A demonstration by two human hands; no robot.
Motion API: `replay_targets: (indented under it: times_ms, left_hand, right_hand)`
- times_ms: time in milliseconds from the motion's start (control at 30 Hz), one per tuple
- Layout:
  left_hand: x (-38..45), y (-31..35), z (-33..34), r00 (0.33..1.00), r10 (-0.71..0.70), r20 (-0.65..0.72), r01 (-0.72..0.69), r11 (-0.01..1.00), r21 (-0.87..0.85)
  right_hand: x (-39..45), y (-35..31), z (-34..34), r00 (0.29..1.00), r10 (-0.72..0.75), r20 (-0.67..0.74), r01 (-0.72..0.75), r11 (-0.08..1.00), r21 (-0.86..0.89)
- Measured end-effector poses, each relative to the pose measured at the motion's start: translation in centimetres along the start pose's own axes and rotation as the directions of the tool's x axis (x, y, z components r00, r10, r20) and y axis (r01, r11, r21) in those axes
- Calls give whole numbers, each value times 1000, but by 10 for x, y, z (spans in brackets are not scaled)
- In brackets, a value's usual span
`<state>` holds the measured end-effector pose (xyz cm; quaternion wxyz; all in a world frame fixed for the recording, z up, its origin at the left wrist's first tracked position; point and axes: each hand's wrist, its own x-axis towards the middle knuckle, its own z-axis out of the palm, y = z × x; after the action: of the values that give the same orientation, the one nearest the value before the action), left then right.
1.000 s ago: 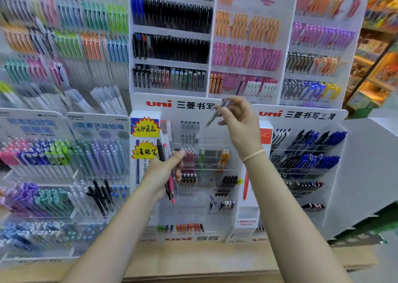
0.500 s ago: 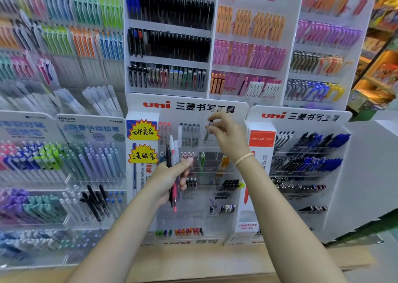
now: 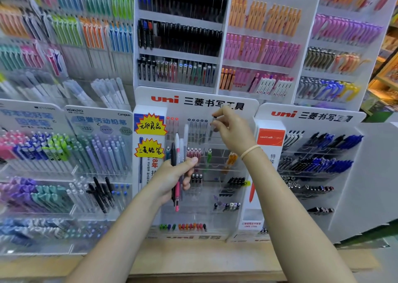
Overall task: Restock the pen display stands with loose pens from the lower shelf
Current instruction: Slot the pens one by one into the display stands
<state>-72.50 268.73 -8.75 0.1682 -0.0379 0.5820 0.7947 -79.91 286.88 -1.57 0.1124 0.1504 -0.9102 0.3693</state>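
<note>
Head cam: right hand (image 3: pixel 233 132) pinches a clear pen (image 3: pixel 212 127) by its top, tip down at the top row of the uni stand (image 3: pixel 193 101), next to the pens already there. Left hand (image 3: pixel 174 177) is wrapped around a bunch of pens (image 3: pixel 177 170), upright, lower down in front of the stand.

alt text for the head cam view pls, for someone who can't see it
A person's right hand pinches a clear pen at the top row of a clear uni display stand, while the left hand grips a bundle of pens. Racks of colourful pens fill the wall around it.
</note>
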Motion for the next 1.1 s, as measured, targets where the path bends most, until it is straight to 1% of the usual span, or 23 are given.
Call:
replay_targets:
  times_ms: [200, 333, 467, 600, 633, 667, 700, 733, 767, 800, 833, 867, 900, 933, 1000, 1067, 1100]
  left_hand:
    - [-3, 0, -4, 1000, 0, 28, 0, 1000, -5]
    - [-6, -2, -5, 999, -11, 37, 11, 1000, -4]
    - [-10, -1, -8, 999, -11, 49, 12, 1000, -14]
    - [-14, 2, -10, 995, -19, 96, 19, 1000, 7]
    - [-15, 2, -11, 993, -27, 113, 26, 1000, 11]
    - [-16, 3, -11, 990, -34, 134, 32, 999, 15]
    - [-17, 4, -11, 987, -37, 158, 34, 999, 22]
    - [-17, 5, -10, 982, -36, 186, 30, 999, 33]
    - [-18, 7, -9, 976, -38, 215, 28, 998, 48]
    - [-18, 8, -8, 969, -47, 244, 32, 997, 67]
    - [-19, 9, -6, 960, -66, 272, 43, 995, 91]
    - [-19, 10, -3, 951, -88, 296, 55, 991, 118]
    - [-20, 10, 0, 945, -106, 310, 64, 988, 143]
    - [-20, 10, 2, 945, -114, 307, 68, 985, 157]
    - [-19, 7, 3, 965, -90, 245, 62, 991, 122]
    - [-16, 4, 1, 993, -40, 114, 40, 999, 5]
    - [-13, 4, 0, 999, -11, 42, 14, 998, -64]
  right_hand:
    - [-1, 0, 2, 999, -16, -28, 14, 998, -69]
    - [0, 1, 2, 999, -17, 28, 21, 988, -155]
    - [-1, 3, 3, 998, 39, 40, -35, 994, -101]
    - [-4, 2, 1, 996, 88, 33, -85, 993, -79]
    - [-7, 1, 0, 998, 65, 24, -62, 990, -124]
    - [-9, 0, -2, 1000, 16, -17, -19, 981, -193]
    - [-14, -3, -3, 995, -51, -87, 28, 970, -243]
    - [-19, -8, -3, 980, -99, -173, 58, 971, -230]
    - [-26, -15, -2, 969, -89, -229, 55, 987, -151]
    - [-33, -25, 0, 975, -27, -219, 23, 1000, -21]
    - [-40, -32, 4, 989, 69, -127, -56, 992, 109]
    - [-46, -36, 7, 988, 156, -13, -150, 968, 202]
    - [-52, -37, 10, 975, 216, 57, -224, 939, 259]
    - [-57, -34, 10, 962, 263, 74, -272, 905, 328]
    - [-63, -27, 3, 935, 352, 31, -315, 792, 524]
    - [-70, -19, -6, 912, 408, 28, -307, 638, 706]
    - [-74, -16, -10, 907, 418, 55, -314, 583, 749]
